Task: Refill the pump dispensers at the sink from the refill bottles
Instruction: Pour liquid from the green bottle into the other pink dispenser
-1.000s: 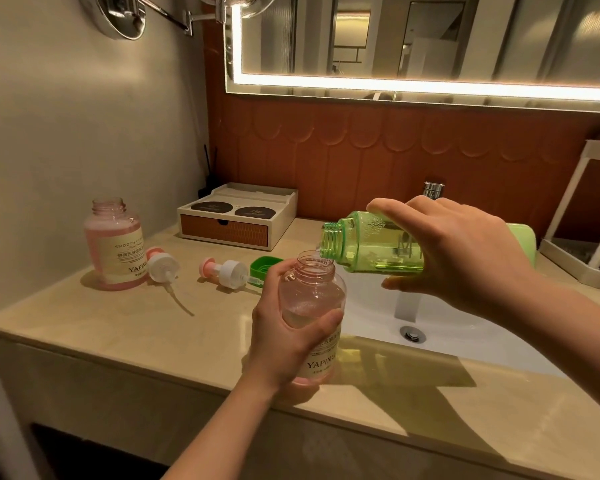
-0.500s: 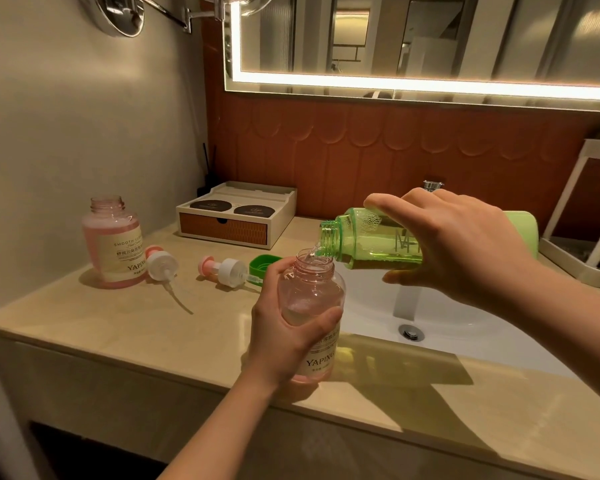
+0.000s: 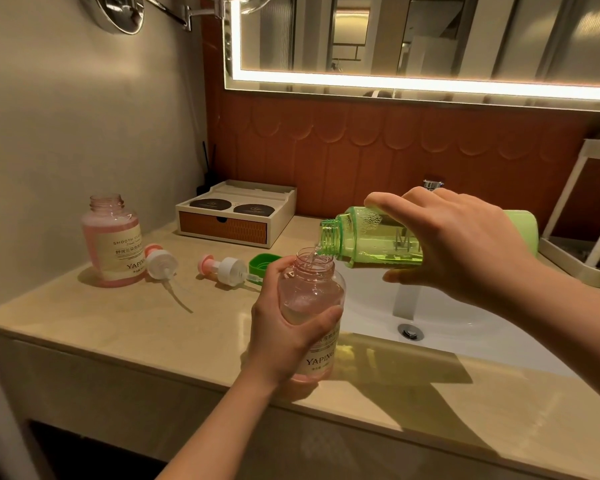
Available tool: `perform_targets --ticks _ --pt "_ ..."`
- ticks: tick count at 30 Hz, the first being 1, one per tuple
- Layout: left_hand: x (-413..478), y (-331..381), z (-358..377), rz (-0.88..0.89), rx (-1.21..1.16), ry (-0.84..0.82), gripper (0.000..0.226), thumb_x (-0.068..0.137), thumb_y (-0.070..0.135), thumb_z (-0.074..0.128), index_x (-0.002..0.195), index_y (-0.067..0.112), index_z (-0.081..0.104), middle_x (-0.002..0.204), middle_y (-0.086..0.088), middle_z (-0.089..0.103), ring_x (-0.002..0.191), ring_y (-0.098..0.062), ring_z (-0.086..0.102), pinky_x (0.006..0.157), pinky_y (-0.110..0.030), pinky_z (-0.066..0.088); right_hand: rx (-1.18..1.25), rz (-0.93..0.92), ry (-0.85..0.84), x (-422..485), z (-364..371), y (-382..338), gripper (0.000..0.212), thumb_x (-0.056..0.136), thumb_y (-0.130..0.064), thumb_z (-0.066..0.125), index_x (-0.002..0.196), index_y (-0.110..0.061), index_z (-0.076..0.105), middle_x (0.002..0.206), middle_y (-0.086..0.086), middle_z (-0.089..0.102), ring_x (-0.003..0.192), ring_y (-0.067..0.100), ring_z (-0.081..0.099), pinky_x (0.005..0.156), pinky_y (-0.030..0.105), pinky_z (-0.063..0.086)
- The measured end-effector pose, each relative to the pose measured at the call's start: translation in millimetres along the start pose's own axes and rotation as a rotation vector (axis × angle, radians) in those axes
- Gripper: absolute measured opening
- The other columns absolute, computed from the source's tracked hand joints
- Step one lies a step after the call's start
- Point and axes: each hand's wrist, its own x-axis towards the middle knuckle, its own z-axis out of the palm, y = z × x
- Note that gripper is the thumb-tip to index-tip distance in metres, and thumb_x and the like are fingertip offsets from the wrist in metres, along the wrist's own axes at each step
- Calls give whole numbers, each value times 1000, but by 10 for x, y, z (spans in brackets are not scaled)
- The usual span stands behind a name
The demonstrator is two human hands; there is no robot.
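Fingers (image 3: 274, 271) of left hand (image 3: 278, 334) curled round pink dispenser bottle (image 3: 312, 292); right hand (image 3: 465, 244) grips green refill bottle (image 3: 364, 237)
Refill tipped level, mouth over open neck, thin stream pouring

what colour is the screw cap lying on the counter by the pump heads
Green screw cap, seen in the head view.
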Motion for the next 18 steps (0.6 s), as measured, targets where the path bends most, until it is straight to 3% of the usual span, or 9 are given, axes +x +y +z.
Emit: perform_targets --ticks 18 --pt "7 -1 -8 13 11 0 71 52 45 74 114 26 46 105 25 61 99 -1 61 79 -17 51 -13 -1 -1 6 -5 1 94 47 -42 88 129 -18 48 86 12 65 63 28 57 52 24 36"
